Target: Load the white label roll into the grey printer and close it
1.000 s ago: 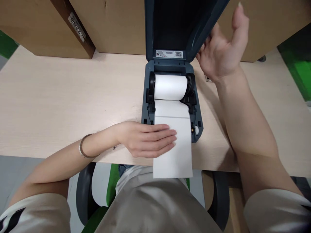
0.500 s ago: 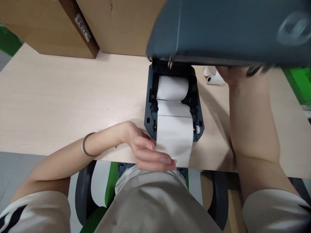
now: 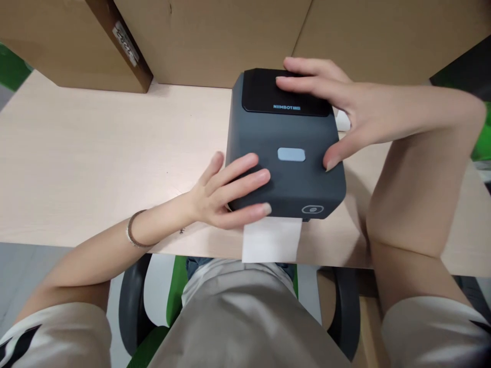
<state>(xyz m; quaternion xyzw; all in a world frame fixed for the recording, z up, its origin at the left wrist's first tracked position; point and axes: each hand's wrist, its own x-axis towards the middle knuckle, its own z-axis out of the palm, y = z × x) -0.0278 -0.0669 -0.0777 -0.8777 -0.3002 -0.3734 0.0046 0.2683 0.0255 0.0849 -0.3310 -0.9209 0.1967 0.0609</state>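
Observation:
A dark blue-grey label printer (image 3: 261, 148) stands on the table with its lid down, hiding the inside. White label paper (image 3: 271, 240) comes out under its front and reaches the table's front edge. My left hand (image 3: 230, 197) rests with spread fingers on the lid's front left part. On the right, my right hand (image 3: 330, 99) lies over the black top panel (image 3: 261, 92), fingers stretched out, thumb on the lid's right side. A white roll (image 3: 342, 121) shows partly behind the printer, next to my right hand.
Large cardboard boxes (image 3: 215, 41) line the back of the light wooden table (image 3: 95, 168). One box (image 3: 69, 46) with a handwritten label stands at the back left. Below the front edge are chair armrests (image 3: 132, 306) and green upholstery.
The raised lid has come down over the printer. My left hand has left the label paper and moved up onto the lid; my right hand now shows on top of it.

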